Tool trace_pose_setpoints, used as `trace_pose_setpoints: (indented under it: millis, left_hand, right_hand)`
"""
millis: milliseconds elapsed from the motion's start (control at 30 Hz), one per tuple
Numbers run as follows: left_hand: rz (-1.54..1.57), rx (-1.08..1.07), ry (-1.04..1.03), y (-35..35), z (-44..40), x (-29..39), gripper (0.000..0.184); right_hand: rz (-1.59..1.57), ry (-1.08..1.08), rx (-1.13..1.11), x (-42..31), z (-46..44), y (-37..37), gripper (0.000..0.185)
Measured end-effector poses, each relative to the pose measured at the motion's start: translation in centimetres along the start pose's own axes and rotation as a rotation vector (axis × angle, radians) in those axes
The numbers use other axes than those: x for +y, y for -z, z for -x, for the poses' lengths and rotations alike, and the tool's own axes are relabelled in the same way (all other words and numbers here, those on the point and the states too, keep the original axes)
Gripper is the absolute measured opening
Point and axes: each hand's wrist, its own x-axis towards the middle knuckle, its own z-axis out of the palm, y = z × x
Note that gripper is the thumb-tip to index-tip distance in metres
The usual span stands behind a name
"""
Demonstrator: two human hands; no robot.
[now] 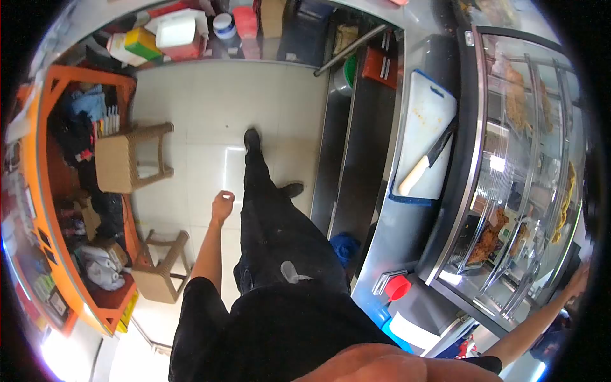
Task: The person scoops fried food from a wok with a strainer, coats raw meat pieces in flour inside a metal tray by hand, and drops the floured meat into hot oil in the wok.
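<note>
My left hand hangs beside my body over the tiled floor, its fingers loosely curled with nothing visible in them. My right arm stretches out to the far right, past the near end of a glass display case. At the dark image edge, my right hand is by the case's outer side; its fingers are too unclear to show whether they hold anything. Fried food pieces lie inside the case. A knife with a pale handle rests on a white cutting board beside the case.
Two woven-look stools stand at left before an orange shelf unit. The steel counter runs along my right, with a red round item near me. Boxes and a white tub line the far shelf.
</note>
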Motion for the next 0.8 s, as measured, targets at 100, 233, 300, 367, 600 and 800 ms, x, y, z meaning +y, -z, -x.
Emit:
trace_pose_setpoints:
  millis: [100,233,300,367,600,800]
  left_hand:
    - [-0.013,-0.034,0.001,0.5,-1.4,0.0,0.020]
    - [-0.247,-0.107,-0.188,3.2,-4.0,-0.7,0.028]
    - [-0.096,-0.208,-0.210,2.9,-10.7,-5.5,0.028]
    - [0.168,-0.370,-0.042,7.2,-11.1,0.5,0.013]
    - [0.112,-0.224,0.010,19.4,-18.1,15.7,0.018]
    - [0.119,-0.229,0.098,21.1,-21.8,22.1,0.012]
  right_hand:
    - [-0.062,-0.150,0.039,-4.6,0.5,0.7,0.035]
    - [-0.422,-0.207,0.097,-24.1,2.2,9.0,0.030]
    - [-0.709,-0.174,0.113,-39.1,3.5,17.1,0.029]
    - [-0.975,-0.194,-0.138,-47.3,4.6,20.3,0.025]
    - [-1.345,0.305,-1.287,-66.8,16.8,15.7,0.044]
    - [-1.529,0.314,-1.260,-77.5,16.8,14.5,0.041]
